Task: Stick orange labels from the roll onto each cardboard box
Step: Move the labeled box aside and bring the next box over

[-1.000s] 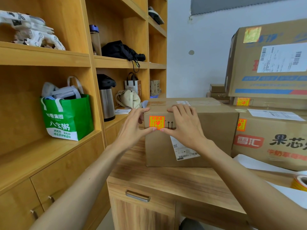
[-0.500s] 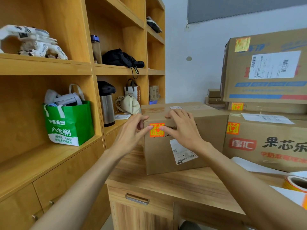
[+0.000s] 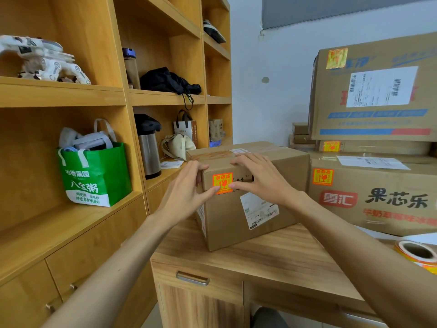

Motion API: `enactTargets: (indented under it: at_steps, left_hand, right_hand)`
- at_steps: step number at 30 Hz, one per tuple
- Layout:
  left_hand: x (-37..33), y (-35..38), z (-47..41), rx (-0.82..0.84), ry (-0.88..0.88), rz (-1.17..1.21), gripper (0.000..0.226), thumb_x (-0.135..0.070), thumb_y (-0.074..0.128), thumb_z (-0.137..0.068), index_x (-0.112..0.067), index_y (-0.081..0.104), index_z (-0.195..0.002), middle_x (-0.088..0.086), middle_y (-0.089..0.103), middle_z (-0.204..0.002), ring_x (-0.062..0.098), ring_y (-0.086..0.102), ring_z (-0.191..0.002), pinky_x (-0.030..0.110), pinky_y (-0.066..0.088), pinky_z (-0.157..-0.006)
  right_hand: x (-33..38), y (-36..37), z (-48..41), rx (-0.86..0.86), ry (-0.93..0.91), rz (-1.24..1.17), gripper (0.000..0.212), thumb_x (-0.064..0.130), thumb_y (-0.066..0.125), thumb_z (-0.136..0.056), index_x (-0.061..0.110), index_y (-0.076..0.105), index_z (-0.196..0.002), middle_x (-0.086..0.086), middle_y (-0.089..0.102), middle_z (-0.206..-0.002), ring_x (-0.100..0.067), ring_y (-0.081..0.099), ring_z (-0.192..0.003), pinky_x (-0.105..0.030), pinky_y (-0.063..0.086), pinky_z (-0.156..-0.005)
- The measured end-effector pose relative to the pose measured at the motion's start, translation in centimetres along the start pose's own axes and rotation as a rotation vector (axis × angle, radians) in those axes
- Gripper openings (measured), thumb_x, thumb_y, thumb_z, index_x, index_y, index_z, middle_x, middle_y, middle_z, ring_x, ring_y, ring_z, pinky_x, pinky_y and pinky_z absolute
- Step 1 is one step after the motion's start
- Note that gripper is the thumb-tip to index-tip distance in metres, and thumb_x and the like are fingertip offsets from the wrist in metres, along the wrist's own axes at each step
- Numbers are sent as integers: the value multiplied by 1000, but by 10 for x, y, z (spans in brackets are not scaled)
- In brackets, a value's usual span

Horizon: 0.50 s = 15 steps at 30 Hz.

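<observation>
Orange label [image 3: 222,183], square and glossy with dark print, lies on the upper left of the near face of the cardboard box [image 3: 227,223], which stands on the wood-grain desk [image 3: 272,254]; the head view is the only one here. Both hands are at it, fingers extended and gripping nothing. The left hand [image 3: 184,192] reaches round the box's left vertical edge with its thumb tip on the label's lower left. The right hand [image 3: 262,178] spreads its fingers over the top edge while its thumb touches the label's right side. That placing looks meant to rub the sticker down from both sides while the fingers brace the box against the push, so I judge the sticking on this box nearly finished. The box is plain matte brown board with crisp corners, a taped top seam and a white shipping slip [image 3: 259,210] on the same face. The roll [image 3: 417,253], a cardboard core wound with orange-edged strip, lies at the desk's right end, well apart from the hands. The printed box [image 3: 378,209] to the right already carries a like label.
</observation>
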<state>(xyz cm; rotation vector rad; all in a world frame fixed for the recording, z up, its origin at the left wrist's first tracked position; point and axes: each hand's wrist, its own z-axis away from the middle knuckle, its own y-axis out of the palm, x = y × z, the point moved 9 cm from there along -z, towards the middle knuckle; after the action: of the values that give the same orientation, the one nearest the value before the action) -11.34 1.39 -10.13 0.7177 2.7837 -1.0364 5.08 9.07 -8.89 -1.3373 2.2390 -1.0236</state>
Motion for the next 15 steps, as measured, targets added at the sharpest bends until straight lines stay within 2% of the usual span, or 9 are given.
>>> enactTargets:
  at_steps: [3,5,8,10,12,15]
  left_hand:
    - [-9,-4,-2,-31,17,-1,27,-47,62,-97,-23,51,-105,-15,45,-86,6,49,-79,24,39,-65]
    - [-11,-4,-2,-30,10,-1,26,-46,62,-97,-22,52,-104,-13,46,-86,8,49,-78,25,41,-65]
    - [-7,-8,-3,-44,-22,89,26,-48,58,-98,-22,61,-104,-7,53,-87,10,53,-81,26,45,-68]
    - [-2,-15,-4,-79,-72,206,25,-44,53,-102,-25,69,-102,-2,57,-91,10,54,-86,30,46,-74]
    - [14,-21,-7,-137,-188,309,24,-35,51,-104,-27,74,-108,0,59,-98,6,54,-92,27,44,-79]
    - [49,-24,-18,-189,-363,306,30,-29,49,-106,-27,65,-131,-1,58,-119,0,52,-104,28,44,-94]
  right_hand:
    - [1,-2,-1,-16,10,-39,47,57,62,-89,24,56,-122,11,56,-133,-11,43,-132,-32,33,-104]
    - [2,-2,-1,11,27,-24,47,56,62,-90,24,55,-123,9,54,-138,-11,40,-136,-38,31,-111]
    - [6,-5,6,-5,75,139,52,62,56,-89,30,52,-129,4,37,-156,-16,26,-147,-50,20,-120]
    - [15,-14,17,-75,115,224,60,69,51,-87,31,49,-134,-1,30,-159,-20,23,-147,-51,19,-120]
    - [28,-19,24,-123,149,258,66,73,44,-87,30,48,-138,-5,33,-157,-23,29,-143,-51,23,-118]
    - [49,-16,23,-120,153,273,65,72,40,-88,29,52,-135,-5,43,-150,-24,37,-137,-52,26,-115]
